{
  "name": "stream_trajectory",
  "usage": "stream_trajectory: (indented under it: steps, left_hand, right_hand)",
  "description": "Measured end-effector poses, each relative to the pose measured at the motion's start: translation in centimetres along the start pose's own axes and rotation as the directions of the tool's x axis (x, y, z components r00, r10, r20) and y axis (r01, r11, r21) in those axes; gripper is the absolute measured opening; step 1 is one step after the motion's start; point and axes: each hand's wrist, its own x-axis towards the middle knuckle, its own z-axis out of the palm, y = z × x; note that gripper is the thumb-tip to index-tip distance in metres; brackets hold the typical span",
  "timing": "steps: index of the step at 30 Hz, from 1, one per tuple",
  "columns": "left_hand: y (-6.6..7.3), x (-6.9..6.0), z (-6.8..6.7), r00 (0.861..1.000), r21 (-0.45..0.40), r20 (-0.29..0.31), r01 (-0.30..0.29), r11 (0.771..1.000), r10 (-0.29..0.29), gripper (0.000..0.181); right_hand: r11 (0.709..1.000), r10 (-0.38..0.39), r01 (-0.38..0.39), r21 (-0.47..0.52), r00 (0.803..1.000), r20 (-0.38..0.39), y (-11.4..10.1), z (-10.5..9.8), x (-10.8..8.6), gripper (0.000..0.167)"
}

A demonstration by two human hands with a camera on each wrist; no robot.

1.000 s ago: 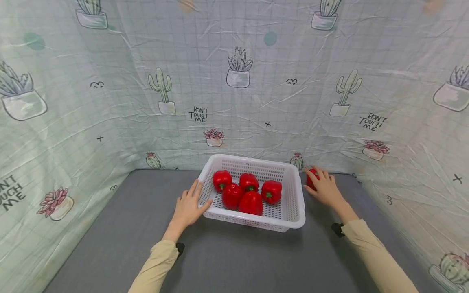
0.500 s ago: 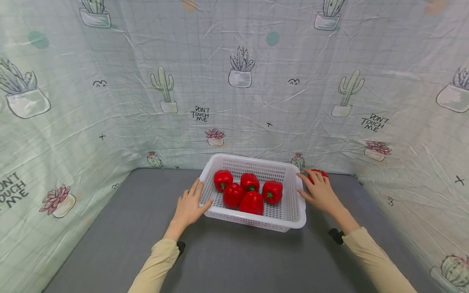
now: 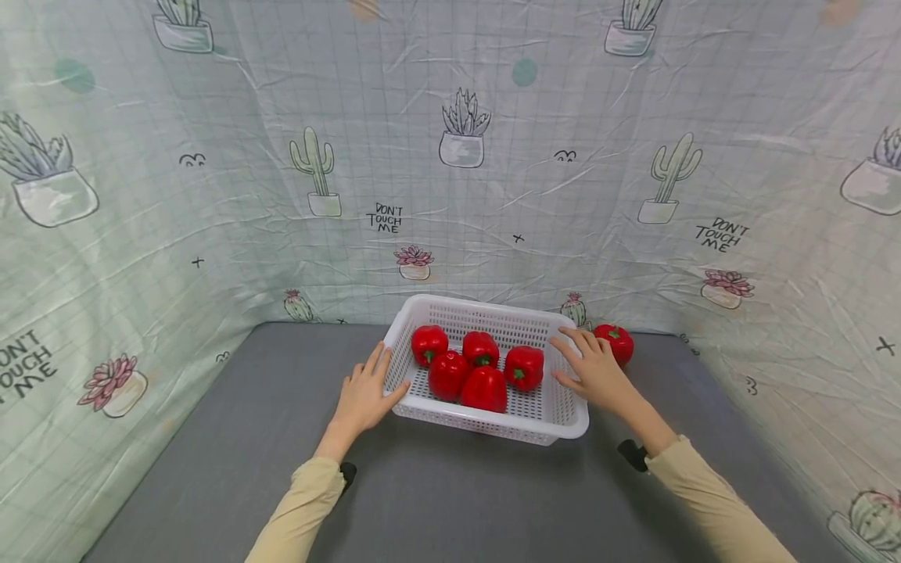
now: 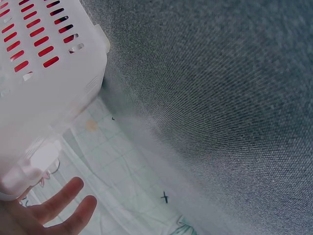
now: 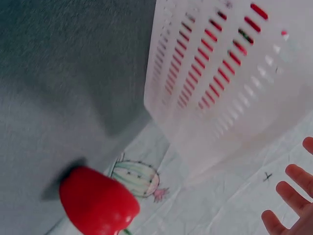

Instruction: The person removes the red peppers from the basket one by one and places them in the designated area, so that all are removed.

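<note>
A white perforated plastic basket (image 3: 486,422) stands on the grey table with several red bell peppers (image 3: 483,389) inside. My left hand (image 3: 360,399) rests at the basket's left rim with its fingers extended; the left wrist view shows two fingertips (image 4: 73,188) beside the white wall. Over the right rim, my right hand (image 3: 597,371) is held with spread fingers and holds nothing. Outside the basket, just right of that hand, one more red bell pepper (image 3: 615,346) sits on the table. It also appears at the bottom of the right wrist view, apart from the fingers.
The grey tabletop (image 3: 464,500) stretches in front of and on both sides of the basket. A pale cloth printed with cacti (image 3: 461,219) hangs behind and along both sides. Dark straps (image 3: 633,455) sit at the wrists.
My right hand has let go of the bell pepper outside the basket and moved left over the right rim. That pepper now shows more fully. The left hand stays at the left rim.
</note>
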Motion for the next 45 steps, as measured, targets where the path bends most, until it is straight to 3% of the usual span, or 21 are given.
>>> stream_trajectory:
  steps: [10,21,29,45]
  left_hand:
    - [0.0,0.0,0.0,1.000,-0.002,-0.009,-0.001,1.000,0.001,0.072]
    - [0.0,0.1,0.1,1.000,0.009,-0.008,0.001,1.000,-0.001,0.072]
    - [0.0,0.0,0.2,1.000,0.011,-0.014,0.004,1.000,-0.004,0.072]
    - [0.2,-0.1,0.0,1.000,0.006,-0.013,0.012,1.000,-0.012,0.071]
  right_hand:
    - [1.000,0.006,-0.006,0.006,0.990,0.143,-1.5,1.4,1.2,0.063]
    - [1.000,-0.025,0.028,-0.011,0.969,0.245,-1.7,3.3,2.2,0.070]
    - [1.000,-0.018,0.016,0.012,0.958,0.287,-1.5,4.0,2.7,0.073]
    - [0.996,-0.063,0.079,-0.031,0.931,0.361,-0.8,6.3,3.7,0.086]
